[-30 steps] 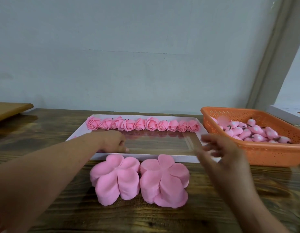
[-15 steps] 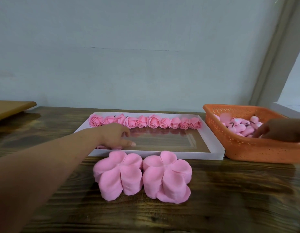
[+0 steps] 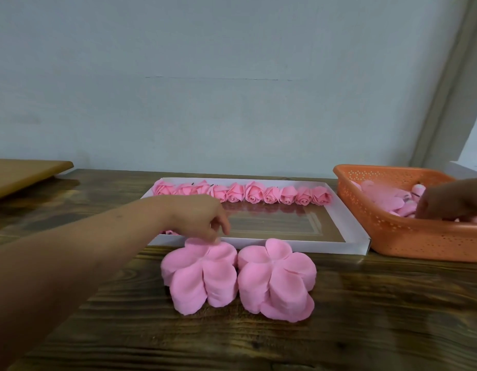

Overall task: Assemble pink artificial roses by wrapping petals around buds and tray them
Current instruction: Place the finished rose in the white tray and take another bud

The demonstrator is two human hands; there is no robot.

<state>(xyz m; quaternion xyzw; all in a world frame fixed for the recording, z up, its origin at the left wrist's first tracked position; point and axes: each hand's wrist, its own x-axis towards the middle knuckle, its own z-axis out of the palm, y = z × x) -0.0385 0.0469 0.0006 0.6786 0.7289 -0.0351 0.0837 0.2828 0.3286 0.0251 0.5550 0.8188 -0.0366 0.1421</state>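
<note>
Your left hand (image 3: 202,220) pinches the far edge of the left petal stack (image 3: 199,274); your right hand (image 3: 451,200) reaches among buds (image 3: 392,203) in the orange basket (image 3: 408,236), fingers hidden; ten roses (image 3: 242,193) line the tray (image 3: 258,246).

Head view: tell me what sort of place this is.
Probably a small craft workbench for making artificial flowers: a wooden table against a plain wall holds a white tray with a row of finished roses, petal stacks and an orange basket of buds.
</note>
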